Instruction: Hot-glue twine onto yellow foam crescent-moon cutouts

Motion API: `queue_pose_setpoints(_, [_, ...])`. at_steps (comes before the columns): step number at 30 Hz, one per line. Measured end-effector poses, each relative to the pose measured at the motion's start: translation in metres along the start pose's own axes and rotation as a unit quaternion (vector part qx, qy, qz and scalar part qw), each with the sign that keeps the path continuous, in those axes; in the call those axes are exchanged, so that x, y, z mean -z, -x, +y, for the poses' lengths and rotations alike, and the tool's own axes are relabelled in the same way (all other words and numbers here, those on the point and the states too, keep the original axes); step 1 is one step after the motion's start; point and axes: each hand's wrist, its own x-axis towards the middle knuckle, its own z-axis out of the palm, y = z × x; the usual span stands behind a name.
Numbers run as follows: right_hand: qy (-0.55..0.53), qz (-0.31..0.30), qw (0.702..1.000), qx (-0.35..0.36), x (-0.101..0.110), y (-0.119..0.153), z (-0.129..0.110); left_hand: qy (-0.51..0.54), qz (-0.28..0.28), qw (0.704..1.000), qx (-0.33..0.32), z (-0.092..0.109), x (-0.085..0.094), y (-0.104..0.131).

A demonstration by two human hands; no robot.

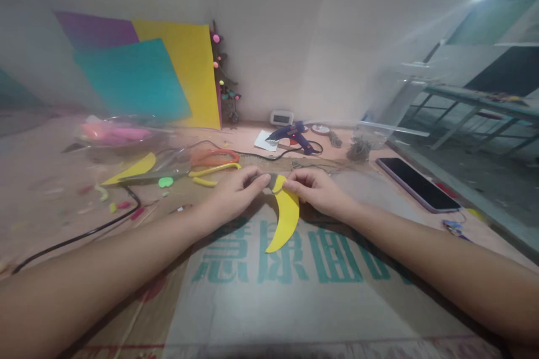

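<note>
My left hand [238, 190] is closed, thumb against fingers, at a small dark grey piece [273, 181] whose kind I cannot make out. My right hand [318, 188] pinches the upper end of a yellow crescent-shaped flat piece [288, 219]. Its pointed tip hangs down toward me, over a light sheet with green printed characters [337, 258]. The two hands are close together, with the top of the yellow piece between them. Just left of my left hand lie yellow-handled pliers [204, 182] and orange-handled scissors [214, 156].
A dark blue glue gun [295, 136] lies at the back, its cord running across the table. On the right rests a phone [416, 184]. Coloured sheets [135, 78] lean on the wall. Another yellow cut piece [132, 170] and several small scraps [124, 205] lie left.
</note>
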Motion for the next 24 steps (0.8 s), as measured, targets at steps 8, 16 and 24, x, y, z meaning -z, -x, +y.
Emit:
queue_pose_setpoints(8, [0.048,0.043,0.997,0.045,0.0025,0.0012,0.0012,-0.011,0.002,1.0,0.002,-0.0025,-0.0011,-0.003])
queue_pose_setpoints(16, [0.211,0.112,0.955,0.174,0.0054,0.0013,0.0046,-0.012,0.003,1.0,0.024,-0.0023,0.0,-0.0019])
queue_pose_setpoints(24, [0.217,0.139,0.951,0.171,0.0031,-0.0012,0.0058,-0.034,-0.024,0.999,0.009,0.0008,0.0002,-0.0024])
